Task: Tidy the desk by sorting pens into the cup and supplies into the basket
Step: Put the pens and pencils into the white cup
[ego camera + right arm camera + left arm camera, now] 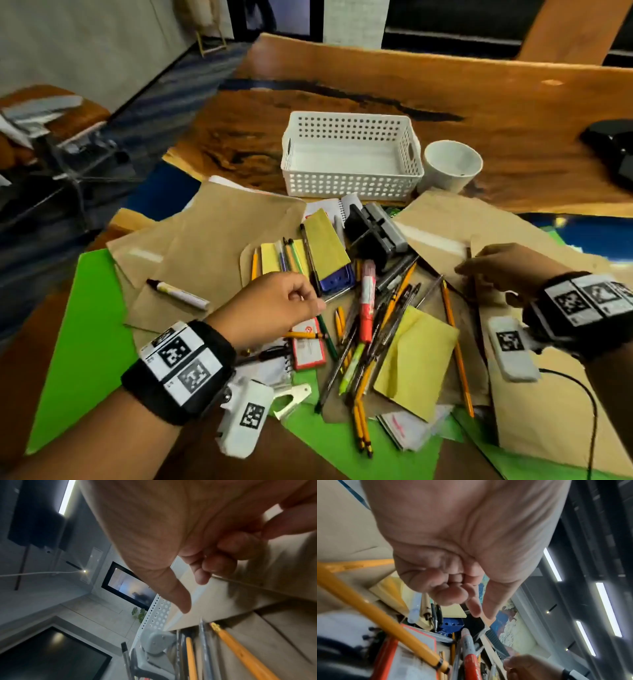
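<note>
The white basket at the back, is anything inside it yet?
Nothing shows inside the white basket: its floor looks bare. The near wall hides only a thin strip along the front. The white cup beside it also looks bare inside.

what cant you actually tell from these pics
- Head view: whether the left hand pinches anything; its own knuckles hide the fingertips, and the left wrist view shows curled fingers with nothing visible between them.
- Right hand: whether it grips a pen; the right wrist view is blurred.
- White cup: its bottom is hidden by the near wall.
</note>
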Tool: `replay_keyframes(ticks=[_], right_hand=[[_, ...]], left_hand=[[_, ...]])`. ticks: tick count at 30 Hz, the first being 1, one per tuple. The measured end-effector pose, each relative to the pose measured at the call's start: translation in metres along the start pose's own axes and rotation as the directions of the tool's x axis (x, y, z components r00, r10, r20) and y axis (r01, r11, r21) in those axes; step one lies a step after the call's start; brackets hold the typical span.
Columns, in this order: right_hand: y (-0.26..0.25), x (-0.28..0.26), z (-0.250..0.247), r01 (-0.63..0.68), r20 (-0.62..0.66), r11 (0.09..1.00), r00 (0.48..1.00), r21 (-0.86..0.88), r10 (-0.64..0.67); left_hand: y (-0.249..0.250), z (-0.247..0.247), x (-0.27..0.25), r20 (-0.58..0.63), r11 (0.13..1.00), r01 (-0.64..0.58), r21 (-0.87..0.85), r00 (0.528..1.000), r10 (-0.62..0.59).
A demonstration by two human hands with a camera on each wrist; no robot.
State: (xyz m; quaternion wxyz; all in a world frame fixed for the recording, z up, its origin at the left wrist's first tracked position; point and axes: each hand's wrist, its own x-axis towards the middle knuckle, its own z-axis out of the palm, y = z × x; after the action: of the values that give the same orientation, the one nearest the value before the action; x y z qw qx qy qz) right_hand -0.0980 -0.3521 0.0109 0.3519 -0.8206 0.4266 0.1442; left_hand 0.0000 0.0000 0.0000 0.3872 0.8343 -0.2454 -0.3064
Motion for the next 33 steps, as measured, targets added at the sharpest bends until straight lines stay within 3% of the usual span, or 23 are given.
replay_keyframes(ticks=[4, 8, 14, 19, 22, 24, 27, 29, 31, 33], right_hand=[[0.021, 0.008, 0.015, 0.023, 0.036, 0.993, 0.999, 0.116, -0.027], [0.03, 0.006, 0.019, 0.009, 0.032, 0.97, 0.999, 0.244, -0.017], [0.03, -0.012, 0.025, 0.021, 0.019, 0.961, 0.999, 0.275, -0.027], [0.02, -0.011, 0.032, 0.011, 0.005, 0.976, 1.0, 0.217, -0.012], [0.016, 0.0, 0.025, -0.057, 0.063, 0.972, 0.997, 0.229, 0.044], [0.016, 0.013, 0.022, -0.08, 0.098, 0.971, 0.993, 0.226, 0.059], [0.014, 0.024, 0.014, -0.076, 0.141, 0.981, 0.989, 0.178, 0.051], [0.006, 0.025, 0.005, -0.041, 0.145, 0.986, 0.989, 0.16, 0.017], [-0.007, 0.028, -0.01, 0.004, 0.072, 0.983, 0.997, 0.186, -0.018], [-0.025, 0.036, -0.027, 0.098, -0.096, 0.979, 0.992, 0.176, -0.082]], left_hand=[[-0.01, 0.013, -0.014, -0.017, 0.99, -0.102, -0.095, 0.995, 0.101], [-0.012, 0.021, -0.03, -0.12, 0.979, -0.163, -0.119, 0.982, 0.148], [-0.019, 0.022, -0.042, -0.256, 0.987, -0.133, -0.095, 0.961, 0.105], [-0.022, 0.01, -0.037, -0.291, 0.989, -0.126, -0.075, 0.952, 0.099], [-0.024, 0.006, -0.022, -0.305, 0.973, -0.149, -0.174, 0.948, 0.091], [-0.029, 0.006, -0.005, -0.306, 0.939, -0.158, -0.304, 0.95, 0.061], [-0.03, 0.01, 0.017, -0.263, 0.798, -0.127, -0.589, 0.964, -0.04], [-0.032, 0.013, 0.028, -0.229, 0.731, -0.101, -0.674, 0.97, -0.078], [-0.035, 0.015, 0.034, -0.207, 0.712, -0.075, -0.698, 0.973, -0.102], [-0.038, 0.016, 0.037, -0.213, 0.691, -0.055, -0.721, 0.966, -0.145]])
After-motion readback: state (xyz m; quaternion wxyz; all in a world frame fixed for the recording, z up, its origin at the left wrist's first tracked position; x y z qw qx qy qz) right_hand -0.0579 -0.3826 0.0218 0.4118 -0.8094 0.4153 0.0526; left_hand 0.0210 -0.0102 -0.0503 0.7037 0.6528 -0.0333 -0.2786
